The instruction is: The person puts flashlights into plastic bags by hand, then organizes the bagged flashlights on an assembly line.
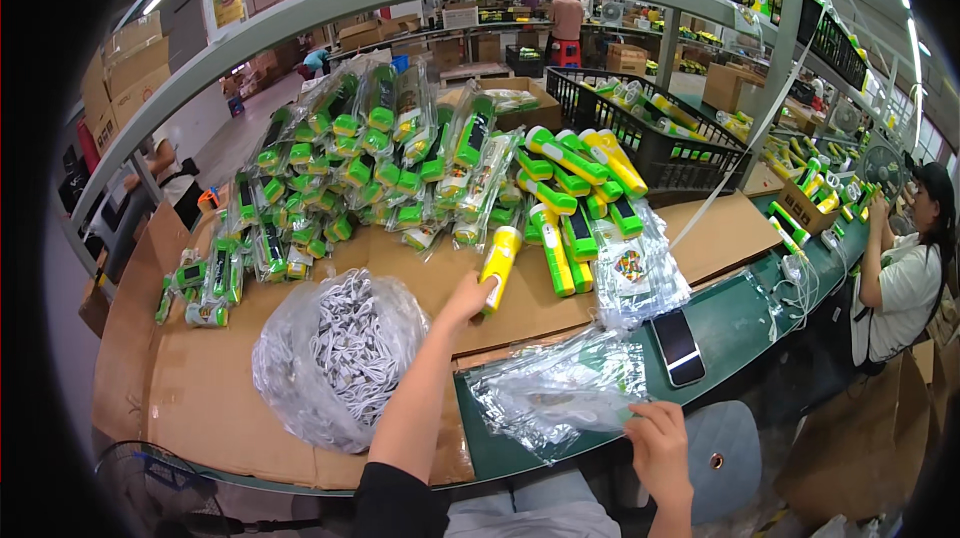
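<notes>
My left hand (470, 297) is closed around the lower end of a yellow and white flashlight (503, 254), tilted over the cardboard. Near the table's front edge, my right hand (660, 443) pinches the corner of a clear plastic bag (575, 409). That bag lies over a spread of similar clear bags on the green tabletop. Just right of the held flashlight rests a heap of loose green and yellow flashlights (555, 248). A big pile of bagged flashlights (370, 153) rises behind and to the left of my left hand.
A clear sack of white cables (355, 343) sits left of my forearm. A phone (679, 348) lies right of the bags, below a printed bag stack (635, 273). A black crate (650, 153) of flashlights stands behind. At the right, another person (905, 278) works along the bench.
</notes>
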Demonstrator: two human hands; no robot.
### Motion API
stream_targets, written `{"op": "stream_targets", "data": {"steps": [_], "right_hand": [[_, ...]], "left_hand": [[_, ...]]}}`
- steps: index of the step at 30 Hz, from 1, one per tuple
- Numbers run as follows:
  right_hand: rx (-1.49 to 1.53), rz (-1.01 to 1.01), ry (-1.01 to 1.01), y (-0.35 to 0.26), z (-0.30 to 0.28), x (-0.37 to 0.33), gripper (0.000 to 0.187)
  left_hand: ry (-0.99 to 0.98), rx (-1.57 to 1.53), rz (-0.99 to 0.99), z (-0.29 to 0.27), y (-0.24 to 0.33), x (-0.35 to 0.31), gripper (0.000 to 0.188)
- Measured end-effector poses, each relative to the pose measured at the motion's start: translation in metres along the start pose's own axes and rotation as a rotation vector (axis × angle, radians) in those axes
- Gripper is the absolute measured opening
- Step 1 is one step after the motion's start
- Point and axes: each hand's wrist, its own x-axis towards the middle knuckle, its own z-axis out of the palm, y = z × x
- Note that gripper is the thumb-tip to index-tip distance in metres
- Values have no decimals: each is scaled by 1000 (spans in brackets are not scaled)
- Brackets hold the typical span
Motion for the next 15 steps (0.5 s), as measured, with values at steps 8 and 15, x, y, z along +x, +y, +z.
{"op": "stream_targets", "data": {"steps": [8,15], "right_hand": [[-5,-62,-48,-5,2,18,18],[-36,-103,-71,-25,7,27,19]], "left_hand": [[-250,-758,-8,1,70,-139,24],[-182,-803,439,15,96,-181,53]]}}
